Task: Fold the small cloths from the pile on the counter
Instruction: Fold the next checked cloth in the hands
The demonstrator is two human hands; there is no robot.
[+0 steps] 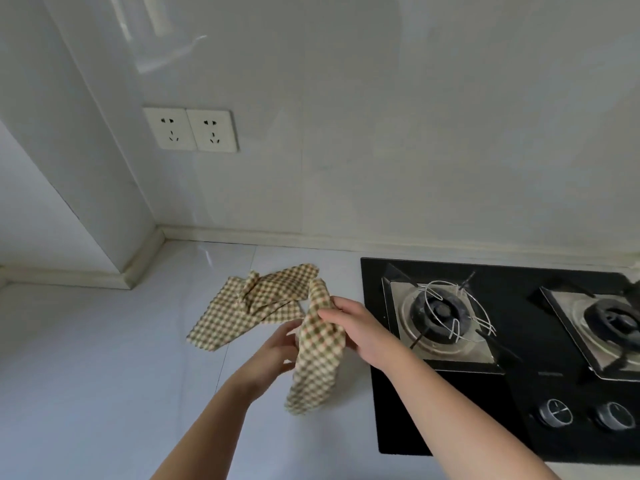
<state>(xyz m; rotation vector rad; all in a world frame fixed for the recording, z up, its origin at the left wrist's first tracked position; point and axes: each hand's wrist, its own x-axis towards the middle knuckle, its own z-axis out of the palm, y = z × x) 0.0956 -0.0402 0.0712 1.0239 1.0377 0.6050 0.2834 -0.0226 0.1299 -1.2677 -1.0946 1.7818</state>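
A checked beige and green cloth (317,362) hangs crumpled above the white counter (104,358), held between both hands. My right hand (356,332) grips its upper part from the right, fingers curled round the fabric. On the cloth's left edge, my left hand (277,351) holds it, partly hidden behind the fabric. Behind them a loose pile of the same checked cloths (249,306) lies rumpled on the counter.
A black gas hob (450,410) with two burners and two knobs fills the counter's right side, close to my right forearm. A double wall socket (192,129) sits on the grey wall. A wall corner juts out at the left.
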